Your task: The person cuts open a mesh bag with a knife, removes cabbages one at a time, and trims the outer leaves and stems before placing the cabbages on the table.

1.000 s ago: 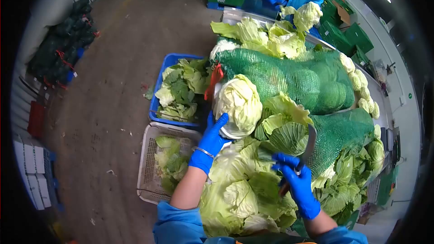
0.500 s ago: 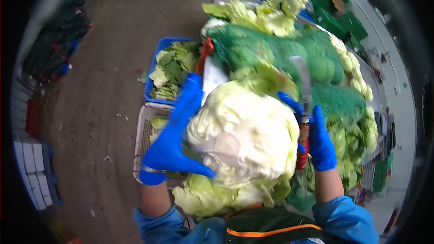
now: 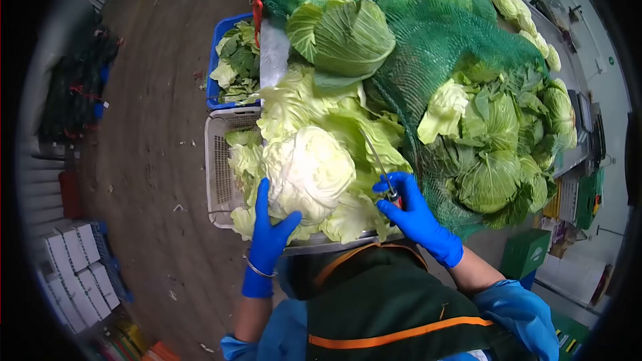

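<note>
A pale, stripped cabbage [image 3: 311,170] rests on loose cabbage leaves [image 3: 351,214] at the near edge of the metal table. My left hand [image 3: 269,234], in a blue glove, is at its lower left with thumb and fingers apart, seemingly touching it. To the right of the cabbage, my right hand [image 3: 418,217], gloved too, is closed around a knife [image 3: 378,160]. The thin blade points away from me over the leaves. Most of the red handle is hidden by my fingers.
Green mesh sacks [image 3: 428,33] of cabbages cover the table beyond, with a leafy green cabbage [image 3: 351,37] before them. More cabbages [image 3: 491,180] spill out at right. A blue crate [image 3: 212,77] of leaves and a pale basket [image 3: 219,180] stand left. White boxes [image 3: 80,277] are stacked lower left.
The pale cabbage has gone from raised between my hands down onto the leaves. My left hand has loosened around it. The knife has lowered with my right hand, and the view has shifted.
</note>
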Demonstrator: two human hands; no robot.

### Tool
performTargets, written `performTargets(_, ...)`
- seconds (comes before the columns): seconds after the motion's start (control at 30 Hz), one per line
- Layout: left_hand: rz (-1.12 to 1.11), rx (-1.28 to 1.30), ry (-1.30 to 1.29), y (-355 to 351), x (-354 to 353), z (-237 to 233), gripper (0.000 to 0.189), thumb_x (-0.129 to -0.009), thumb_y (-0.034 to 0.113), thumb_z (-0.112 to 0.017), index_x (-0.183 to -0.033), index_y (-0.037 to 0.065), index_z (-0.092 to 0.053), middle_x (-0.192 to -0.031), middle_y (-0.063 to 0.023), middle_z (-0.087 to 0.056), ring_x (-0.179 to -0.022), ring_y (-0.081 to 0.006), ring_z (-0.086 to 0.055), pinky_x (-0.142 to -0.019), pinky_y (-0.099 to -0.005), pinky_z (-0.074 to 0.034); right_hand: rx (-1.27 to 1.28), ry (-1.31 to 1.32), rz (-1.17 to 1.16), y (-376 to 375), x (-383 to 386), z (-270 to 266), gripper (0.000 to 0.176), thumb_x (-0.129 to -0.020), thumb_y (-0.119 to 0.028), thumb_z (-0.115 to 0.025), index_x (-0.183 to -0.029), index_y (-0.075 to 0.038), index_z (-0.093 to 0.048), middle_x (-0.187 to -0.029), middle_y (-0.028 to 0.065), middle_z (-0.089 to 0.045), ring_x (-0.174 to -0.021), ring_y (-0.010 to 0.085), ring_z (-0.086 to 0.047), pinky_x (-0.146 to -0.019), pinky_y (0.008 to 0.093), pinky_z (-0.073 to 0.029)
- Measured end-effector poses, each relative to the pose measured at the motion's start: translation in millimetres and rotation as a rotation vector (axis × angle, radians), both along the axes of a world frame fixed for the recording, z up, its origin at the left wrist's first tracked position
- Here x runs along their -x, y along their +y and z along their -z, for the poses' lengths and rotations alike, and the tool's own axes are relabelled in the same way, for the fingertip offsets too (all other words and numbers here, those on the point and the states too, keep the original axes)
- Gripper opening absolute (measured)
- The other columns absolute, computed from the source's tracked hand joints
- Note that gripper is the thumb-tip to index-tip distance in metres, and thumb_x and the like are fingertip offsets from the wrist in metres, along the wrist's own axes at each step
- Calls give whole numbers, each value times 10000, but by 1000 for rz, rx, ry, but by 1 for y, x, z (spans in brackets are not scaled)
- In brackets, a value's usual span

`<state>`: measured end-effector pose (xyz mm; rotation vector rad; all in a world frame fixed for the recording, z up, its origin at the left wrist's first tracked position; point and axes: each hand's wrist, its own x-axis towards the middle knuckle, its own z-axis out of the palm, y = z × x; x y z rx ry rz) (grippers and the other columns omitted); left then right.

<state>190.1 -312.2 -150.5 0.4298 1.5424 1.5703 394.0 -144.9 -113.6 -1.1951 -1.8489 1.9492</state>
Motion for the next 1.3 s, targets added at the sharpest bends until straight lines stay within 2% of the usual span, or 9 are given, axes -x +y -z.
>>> performTargets(0.03,4,10,0,7,-15,3,911,-685,108,-761,-1381,-11,-185,-1361,-180,-297,-1221,-253,-345,-993,-357,-346,-361,133,-24,-1,-4,4,435,-852,-148,-584,-1222,-22,-394,-1002,72,-565,-762,141,-554,-638,256,-465)
performTargets(0.1,-132,387,685,30,-39,15,1041,-598,287,-825,-1367,-15,-192,-1361,-231,-259,-1257,-348,-273,-1040,-444,-244,-294,129,-16,7,4,-21,455,-844,-130,-584,-1259,-43,-416,-1015,78,-561,-829,160,-547,-710,273,-449)
performTargets(0.13,-140,335,744,38,-34,25,1131,-521,403,-841,-1363,-1,-202,-1358,-273,-224,-1263,-415,-212,-1040,-498,-185,-413,121,-137,15,9,-32,471,-841,-117,-581,-1282,-69,-421,-1016,81,-556,-825,180,-552,-700,274,-454)
performTargets(0.37,35,447,1072,64,-17,-23,1100,-521,400,-830,-1355,-4,-238,-1365,-274,-239,-1260,-415,-236,-1022,-500,-215,-956,-105,-617,37,43,-41,497,-835,-165,-488,-1310,-299,-433,-913,90,-555,-753,260,-567,-568,355,-481)
performTargets(0.87,-6,466,985,70,-20,-19,1054,-523,359,-817,-1355,26,-262,-1358,-264,-251,-1237,-415,-259,-1012,-498,-215,-1004,-298,-484,40,73,-5,530,-772,-87,-541,-1260,-286,-493,-851,80,-555,-734,265,-569,-574,363,-474)
performTargets(1.03,-76,324,1054,60,-24,-9,973,-537,367,-785,-1325,41,-316,-1348,-254,-263,-1225,-417,-260,-999,-537,-229,-989,-317,-236,53,94,-3,453,-862,-274,-544,-1300,-239,-436,-837,90,-544,-747,263,-577,-610,384,-477)
performTargets(1.1,-60,225,1026,52,-12,-10,958,-540,341,-790,-1320,40,-323,-1349,-244,-266,-1226,-403,-268,-1002,-527,-236,-821,-291,-98,42,102,-6,636,-778,-408,-614,-1329,-193,-380,-957,137,-544,-777,303,-594,-654,406,-482)
performTargets(1.27,59,-72,747,16,0,-39,897,-537,292,-813,-1278,46,-372,-1348,-199,-299,-1227,-378,-304,-1020,-487,-258,-759,-279,47,98,103,12,387,-751,-295,-687,-1033,-46,-596,-721,71,-576,-583,181,-541,-530,314,-451)
performTargets(1.3,58,-77,758,12,1,-50,897,-537,292,-813,-1278,46,-372,-1348,-199,-299,-1227,-378,-304,-1020,-487,-258,-529,-225,124,106,104,8,298,-757,-274,-680,-938,-50,-606,-669,44,-557,-553,150,-519,-497,296,-436)
